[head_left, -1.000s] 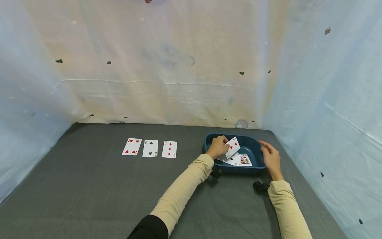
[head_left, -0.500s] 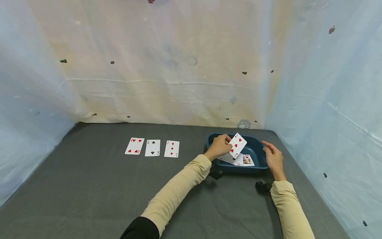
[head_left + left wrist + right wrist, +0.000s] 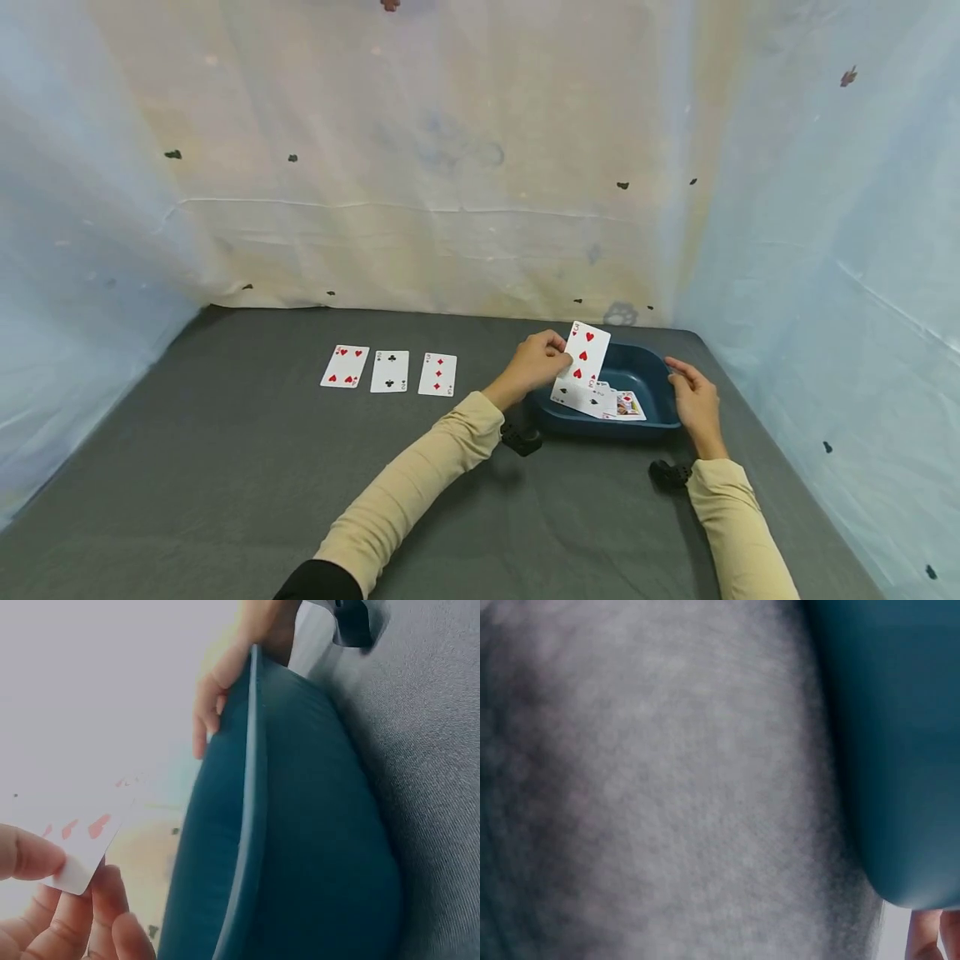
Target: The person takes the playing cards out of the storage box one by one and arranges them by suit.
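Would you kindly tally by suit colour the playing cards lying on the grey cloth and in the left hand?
White rectangular red-suited cards: 3 (four of hearts, three of diamonds, held three of hearts)
White rectangular black-suited card: 1 (two of clubs)
Total: 4

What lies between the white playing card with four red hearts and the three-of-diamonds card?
A white card with black clubs, flat on the grey cloth; the head view shows it.

On my feed, pale sheeting (image 3: 337, 100) bounds the grey tabletop (image 3: 210, 467) at rear and both sides — scattered dark spots (image 3: 292, 157), a paw print (image 3: 620, 314) low at rear.
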The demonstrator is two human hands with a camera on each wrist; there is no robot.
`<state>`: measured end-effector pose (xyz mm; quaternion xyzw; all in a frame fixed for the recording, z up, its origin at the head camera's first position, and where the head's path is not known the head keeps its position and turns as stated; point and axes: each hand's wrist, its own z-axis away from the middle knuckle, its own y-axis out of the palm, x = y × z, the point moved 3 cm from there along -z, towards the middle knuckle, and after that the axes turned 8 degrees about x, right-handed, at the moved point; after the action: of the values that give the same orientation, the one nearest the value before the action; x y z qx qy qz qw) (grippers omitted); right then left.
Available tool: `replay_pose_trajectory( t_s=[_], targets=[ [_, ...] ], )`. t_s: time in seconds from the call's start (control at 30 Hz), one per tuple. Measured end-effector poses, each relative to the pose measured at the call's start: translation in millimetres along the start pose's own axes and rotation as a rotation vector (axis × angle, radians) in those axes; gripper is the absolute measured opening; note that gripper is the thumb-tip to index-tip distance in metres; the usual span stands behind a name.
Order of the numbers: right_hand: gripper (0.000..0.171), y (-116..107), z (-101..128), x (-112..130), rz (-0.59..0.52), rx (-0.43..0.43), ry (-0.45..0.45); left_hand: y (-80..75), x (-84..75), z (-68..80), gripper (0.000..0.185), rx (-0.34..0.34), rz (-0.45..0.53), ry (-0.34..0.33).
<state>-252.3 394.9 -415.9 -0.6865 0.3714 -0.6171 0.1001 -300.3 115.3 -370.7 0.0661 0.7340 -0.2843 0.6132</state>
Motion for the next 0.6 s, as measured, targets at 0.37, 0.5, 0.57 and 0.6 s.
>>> replay_pose_trajectory(
  t_s=[0.37, 0.5, 0.57, 0.6],
  targets=[
    [0.036, 2, 0, 3, 0.008, 0.005, 0.011, -39.6, 11.5, 29.6, 0.01, 0.001, 0.06, 0.018],
    [0.036, 2, 0, 3, 0.007, 0.001, 0.016, -56.7, 18.3, 40.2, 0.012, -0.001, 0.101, 0.012],
    [0.037, 2, -1, 3, 0.01, 0.0, 0.015, -64.8, 21.3, 45.4, 0.012, -0.008, 0.127, 0.008],
    [0.037, 3, -1, 3, 0.01, 0.001, 0.015, -68.7, 22.8, 48.3, 0.012, -0.011, 0.14, 0.004]
  ],
)
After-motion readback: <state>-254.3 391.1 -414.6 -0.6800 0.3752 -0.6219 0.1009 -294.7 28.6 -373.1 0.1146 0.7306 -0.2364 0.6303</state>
